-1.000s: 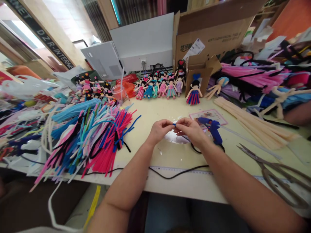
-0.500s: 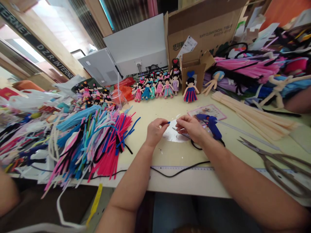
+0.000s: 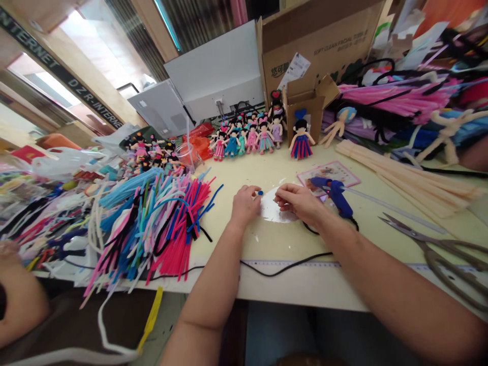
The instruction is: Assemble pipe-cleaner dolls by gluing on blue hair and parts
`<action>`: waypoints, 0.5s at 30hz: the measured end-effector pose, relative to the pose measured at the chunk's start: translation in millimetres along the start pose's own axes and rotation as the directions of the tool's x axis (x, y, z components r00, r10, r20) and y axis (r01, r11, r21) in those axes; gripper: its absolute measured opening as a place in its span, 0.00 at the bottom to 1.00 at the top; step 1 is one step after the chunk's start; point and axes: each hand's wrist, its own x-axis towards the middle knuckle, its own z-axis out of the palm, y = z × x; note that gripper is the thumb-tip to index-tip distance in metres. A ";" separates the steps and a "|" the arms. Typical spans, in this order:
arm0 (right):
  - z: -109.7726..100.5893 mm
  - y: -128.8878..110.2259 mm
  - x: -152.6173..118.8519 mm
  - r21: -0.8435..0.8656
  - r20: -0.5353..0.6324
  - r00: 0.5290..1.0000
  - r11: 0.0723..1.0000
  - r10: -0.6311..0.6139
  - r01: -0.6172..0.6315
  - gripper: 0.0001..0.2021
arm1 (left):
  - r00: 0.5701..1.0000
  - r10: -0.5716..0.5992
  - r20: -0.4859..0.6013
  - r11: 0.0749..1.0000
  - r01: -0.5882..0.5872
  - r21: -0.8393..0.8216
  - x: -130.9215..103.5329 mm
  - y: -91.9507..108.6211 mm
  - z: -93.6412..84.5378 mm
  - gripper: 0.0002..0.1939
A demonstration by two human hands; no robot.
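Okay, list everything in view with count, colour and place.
Dolls: many, mixed colours, back
Boxes: two, brown, back
Screen: one, white, back
Stems: many, mixed colours, both sides
Glue gun: one, blue, right
Card: one, pink-edged, behind glue gun
Scissors: one, grey, right
Cable: one, black, front
Table: one, pale yellow, centre
Small piece: one, blue, left fingertips
Another person's arm: one, far left
Left hand: one, centre
Right hand: one, centre, pinched, contents unclear

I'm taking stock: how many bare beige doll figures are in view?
2: one blue-headed figure right of the small cardboard box, and another figure farther right. The surrounding pile may hide more.
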 end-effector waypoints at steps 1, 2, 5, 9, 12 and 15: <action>0.5 0.1 0.4 -0.010 -0.003 1.000 1.000 -0.002 0.002 0.12 | 0.999 0.031 -0.014 0.996 -0.033 -0.080 -0.6 2.8 -2.1 0.10; 1.1 0.2 0.7 -0.024 -0.008 1.000 1.000 -0.005 0.005 0.11 | 0.998 0.064 -0.018 0.985 -0.066 -0.160 -1.3 5.9 -4.1 0.08; 3.1 0.7 0.7 -0.093 -0.015 1.000 0.995 -0.026 0.024 0.10 | 0.992 0.127 0.004 0.939 -0.119 -0.322 -3.8 14.3 -8.8 0.06; 5.6 1.6 -1.6 -0.284 0.004 0.995 0.954 -0.105 0.102 0.09 | 0.989 0.148 -0.009 0.916 -0.141 -0.375 -6.9 18.8 -9.9 0.04; 5.2 3.2 -2.8 -0.438 0.036 0.981 0.879 -0.193 0.189 0.09 | 0.984 0.174 -0.027 0.923 -0.172 -0.344 -7.9 18.4 -9.7 0.04; 2.7 5.5 -2.2 -0.543 0.078 0.956 0.792 -0.283 0.279 0.11 | 0.983 0.180 -0.025 0.926 -0.178 -0.334 -7.5 17.2 -10.2 0.05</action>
